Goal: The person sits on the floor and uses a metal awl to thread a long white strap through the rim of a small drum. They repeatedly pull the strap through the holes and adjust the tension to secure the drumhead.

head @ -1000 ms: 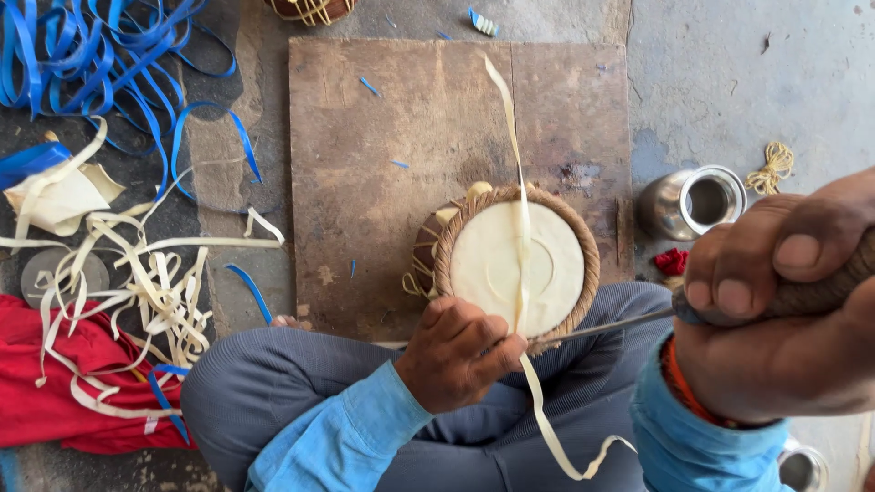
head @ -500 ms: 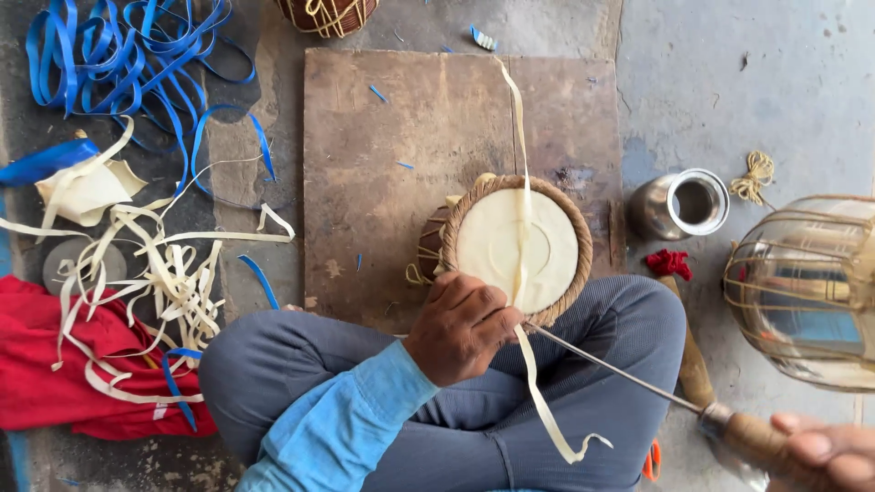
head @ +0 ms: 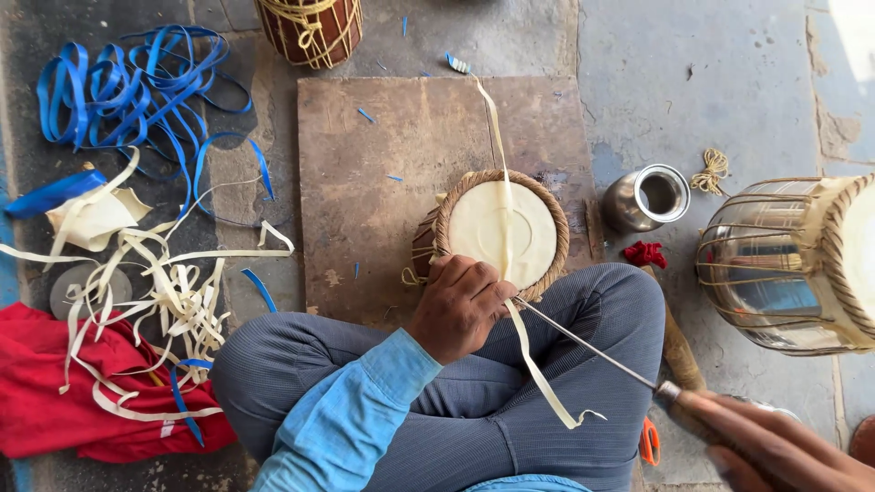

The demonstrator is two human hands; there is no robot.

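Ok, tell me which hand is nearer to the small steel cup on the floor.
The left. The left hand rests on the small drum's rim, just across the drum from the steel cup. The right hand grips an awl's handle far below it, near the frame's bottom corner.

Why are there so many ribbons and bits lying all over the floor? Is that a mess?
Yes, it looks messy. Pale strips lie tangled left of the board, some across a red cloth. Blue straps sit heaped further back, and blue snippets dot the board. The small drum looks whole.

three drums (head: pixel 497 232), one steel cup (head: pixel 645 197), two hands (head: pixel 460 305)
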